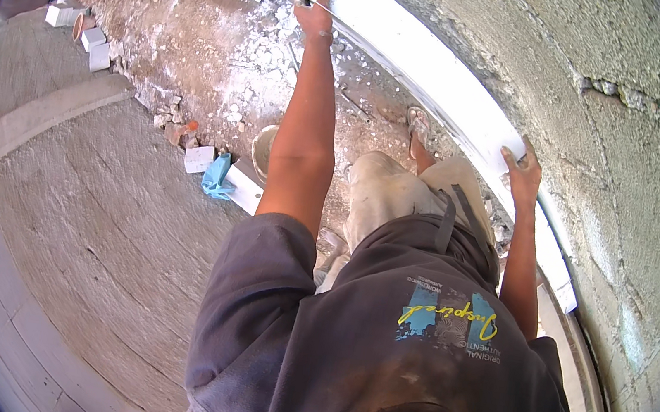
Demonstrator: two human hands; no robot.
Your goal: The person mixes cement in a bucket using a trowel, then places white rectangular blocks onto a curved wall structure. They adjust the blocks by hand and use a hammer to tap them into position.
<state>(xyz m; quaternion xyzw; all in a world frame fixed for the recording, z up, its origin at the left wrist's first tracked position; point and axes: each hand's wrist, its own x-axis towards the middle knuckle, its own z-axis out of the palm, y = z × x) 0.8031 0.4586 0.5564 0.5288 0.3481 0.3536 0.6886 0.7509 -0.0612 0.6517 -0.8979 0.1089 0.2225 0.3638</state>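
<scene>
Near 1 end, the long white block (427,73) is being gripped by the left hand (315,14), thumb and fingers parted over its edge; the other end is being clasped by the right hand (524,171). The block is being held alongside the rough grey wall (604,150). A bucket (260,151) is being partly hidden by the left arm (303,136), its contents indistinct. A blue bag (218,175) is being flanked by 2 pale blocks (198,159), its contents concealed. Farther off, a reddish round container (79,25) is being neighboured by white pieces (93,39), its contents too small to tell.
</scene>
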